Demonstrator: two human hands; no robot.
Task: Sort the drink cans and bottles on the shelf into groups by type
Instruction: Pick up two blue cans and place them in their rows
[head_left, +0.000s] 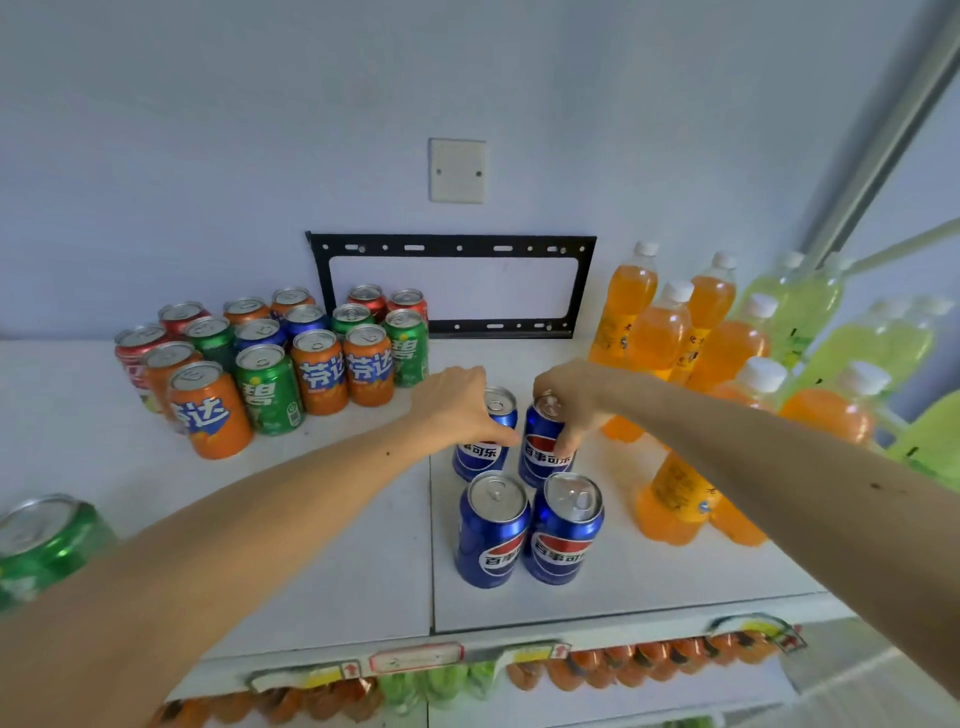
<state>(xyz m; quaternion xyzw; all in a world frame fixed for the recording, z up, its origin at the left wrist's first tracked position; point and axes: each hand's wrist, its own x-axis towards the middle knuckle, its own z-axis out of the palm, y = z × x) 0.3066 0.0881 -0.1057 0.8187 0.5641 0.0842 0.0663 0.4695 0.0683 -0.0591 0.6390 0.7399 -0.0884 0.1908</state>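
Observation:
Four blue cola cans stand in a square on the white shelf top (322, 545). My left hand (460, 402) grips the rear left blue can (480, 452) near its top. My right hand (569, 397) grips the rear right blue can (543, 447) the same way. The two front blue cans (491, 530) (566, 530) stand free, touching each other. A mixed cluster of orange (210, 415), green (270, 389), red (132, 358) and blue (260, 332) cans stands at the back left.
Orange drink bottles (657, 332) and yellow-green bottles (810, 306) crowd the right side. One green can (44, 540) stands alone at the near left edge. A black metal bracket (452, 244) is fixed to the wall behind. More drinks show on a lower shelf (623, 665).

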